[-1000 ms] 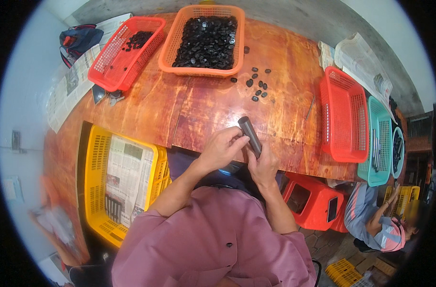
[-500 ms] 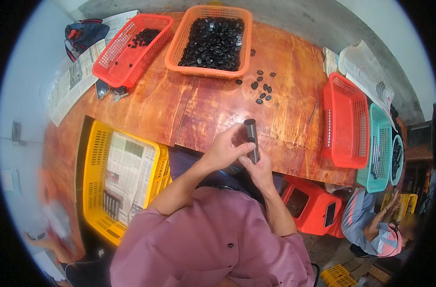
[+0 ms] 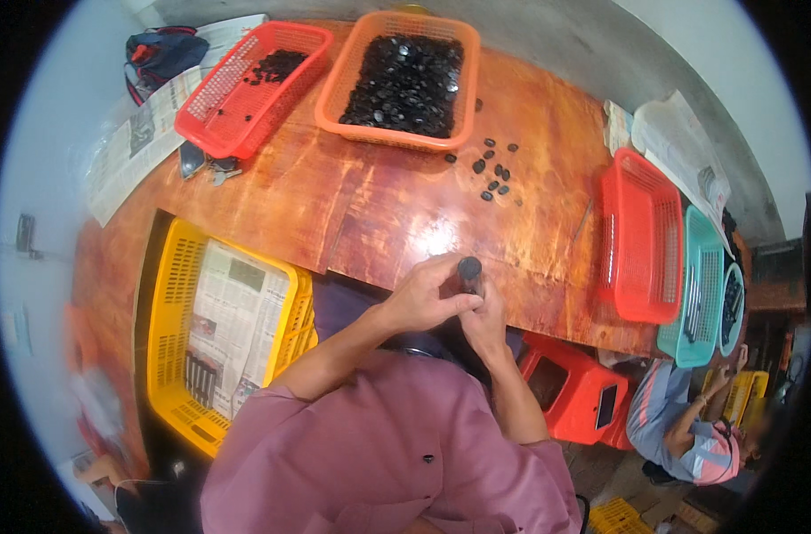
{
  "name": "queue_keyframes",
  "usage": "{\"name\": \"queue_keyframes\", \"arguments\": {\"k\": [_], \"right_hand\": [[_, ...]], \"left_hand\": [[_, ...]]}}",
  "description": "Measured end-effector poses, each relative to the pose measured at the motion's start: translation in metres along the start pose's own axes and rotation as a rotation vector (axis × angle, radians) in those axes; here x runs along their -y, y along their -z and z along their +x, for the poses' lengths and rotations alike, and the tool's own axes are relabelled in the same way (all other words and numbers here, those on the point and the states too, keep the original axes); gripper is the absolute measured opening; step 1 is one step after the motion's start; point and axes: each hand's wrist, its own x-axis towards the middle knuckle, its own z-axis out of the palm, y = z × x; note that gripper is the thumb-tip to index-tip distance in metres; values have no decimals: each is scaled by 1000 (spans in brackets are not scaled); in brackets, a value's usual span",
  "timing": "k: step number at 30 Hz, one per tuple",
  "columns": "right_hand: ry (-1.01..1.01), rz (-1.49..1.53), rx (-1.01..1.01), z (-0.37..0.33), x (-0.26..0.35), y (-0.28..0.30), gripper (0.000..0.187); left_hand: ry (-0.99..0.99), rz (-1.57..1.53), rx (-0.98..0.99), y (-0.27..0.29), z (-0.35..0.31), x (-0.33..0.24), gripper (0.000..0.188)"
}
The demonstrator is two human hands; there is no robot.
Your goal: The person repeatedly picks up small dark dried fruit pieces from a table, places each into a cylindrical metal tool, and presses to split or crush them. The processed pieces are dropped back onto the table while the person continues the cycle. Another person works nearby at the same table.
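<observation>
A dark grey cylindrical tube (image 3: 469,269) stands nearly end-on in the head view, held above the near edge of the table. My left hand (image 3: 426,294) is closed around its left side, with the thumb pressed across the front. From below, my right hand (image 3: 486,322) grips the same tube. Most of its length is hidden by my fingers. Beyond my hands, several small black oval pieces (image 3: 479,166) lie loose on the wooden table (image 3: 379,205). An orange basket (image 3: 330,93) full of similar pieces stands behind them.
A red basket (image 3: 211,130) holding some black pieces is at the far left. An empty-looking red basket (image 3: 641,240) and a teal basket (image 3: 706,267) with rods stand right. A yellow crate (image 3: 163,334) with newspaper and tubes sits lower left. Another person (image 3: 690,436) sits lower right.
The tube has tipped so its end now faces upward toward me, and its length shows less. Both hands have moved slightly down with it. The view has shifted a little.
</observation>
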Motion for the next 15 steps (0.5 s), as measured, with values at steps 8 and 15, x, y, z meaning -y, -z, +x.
{"name": "queue_keyframes", "arguments": {"k": [8, 15], "right_hand": [[-51, 188, -71, -12, -10, -13, 23], [21, 88, 41, 0, 3, -12, 38]], "left_hand": [[4, 307, -50, -5, 3, 9, 28], [220, 29, -87, 12, -1, -6, 26]]}}
